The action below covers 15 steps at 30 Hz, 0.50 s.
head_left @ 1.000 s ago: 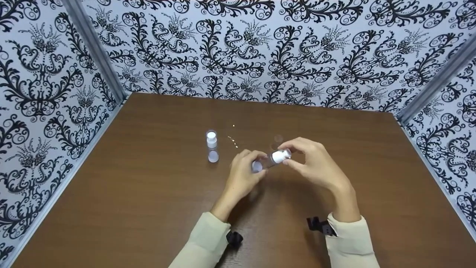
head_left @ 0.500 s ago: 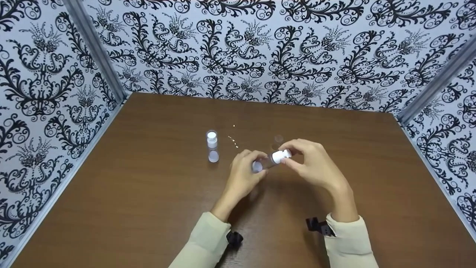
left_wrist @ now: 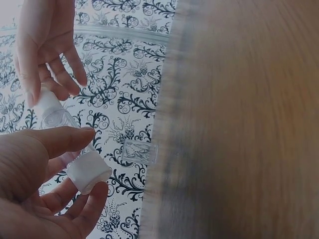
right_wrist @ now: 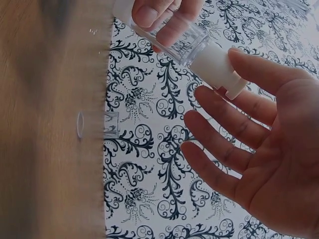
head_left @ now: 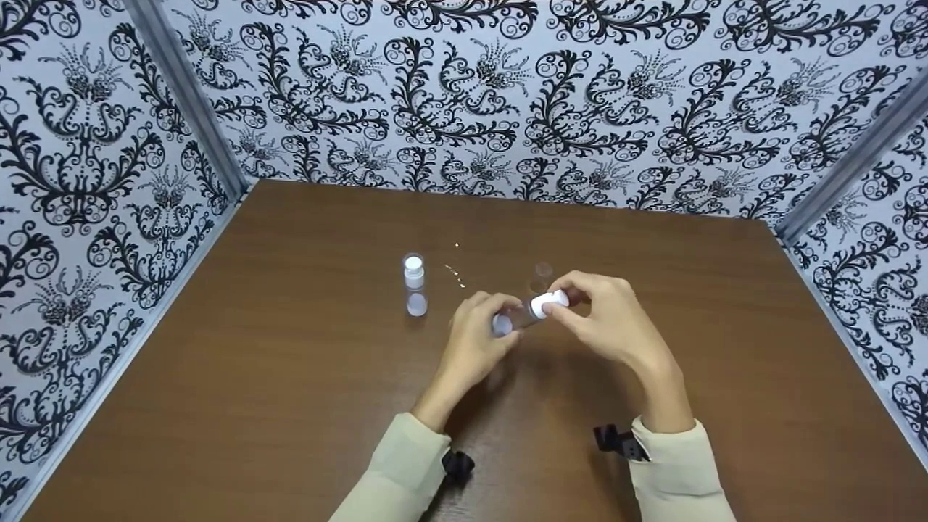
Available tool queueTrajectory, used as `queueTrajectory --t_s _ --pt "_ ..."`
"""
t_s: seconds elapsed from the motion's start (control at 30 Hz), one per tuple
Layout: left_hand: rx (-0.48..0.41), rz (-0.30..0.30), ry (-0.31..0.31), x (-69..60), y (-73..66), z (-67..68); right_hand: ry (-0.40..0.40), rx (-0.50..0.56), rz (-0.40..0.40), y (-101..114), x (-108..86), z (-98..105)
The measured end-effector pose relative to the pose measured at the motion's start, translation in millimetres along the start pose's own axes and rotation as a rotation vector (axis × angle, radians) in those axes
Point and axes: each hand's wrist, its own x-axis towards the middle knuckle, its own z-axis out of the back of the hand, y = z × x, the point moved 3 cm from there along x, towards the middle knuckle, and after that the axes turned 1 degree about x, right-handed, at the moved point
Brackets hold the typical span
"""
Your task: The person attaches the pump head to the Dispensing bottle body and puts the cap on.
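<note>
Head view: holding clear pump bottle (head_left: 523,315) off the table (head_left: 312,406), to the R of standing pump bottle (head_left: 415,286) & a bit nearer the wearer. Long axis slanting: white bottom section (left_wrist: 88,172) toward standing pump bottle, white pump head (right_wrist: 214,64) pointing away from it & tilted higher, per both wrist cams. Gripping lower body w/ L hand (head_left: 475,337), thumb & fingers curled round it. Pinching white pump head betw. thumb & index of R hand (head_left: 616,319), other fingers spread loose. So, going R from standing pump bottle: L hand first, then clear pump bottle, then R hand, roughly in line. Prob. best to keep any twist or pull along that axis, w/ L hand as anchor.

Watch clear cap (head_left: 542,276), R of standing pump bottle & just beyond R fingertips: see-through, prob. easy to clip w/ a low swing. Also pale flecks (head_left: 457,273) just R of standing pump bottle; can't tell what.

Re edges: back edge & patterned wall (head_left: 464,109) well beyond standing pump bottle, side edges well off to its L & R. Most room on its L & on wearer's side; tighter betw. it & L hand. Can't judge height above table.
</note>
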Motion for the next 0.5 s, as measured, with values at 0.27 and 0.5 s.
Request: queueTrajectory --t_s 0.27,0.5 --pt "-0.005 0.027 0.026 -0.5 -0.7 -0.2 -0.005 0.023 0.036 0.0 -1.8 3.5" --pt "-0.016 0.009 0.009 -0.3 0.2 -1.0 0.001 0.040 0.106 0.8 -3.4 9.0"
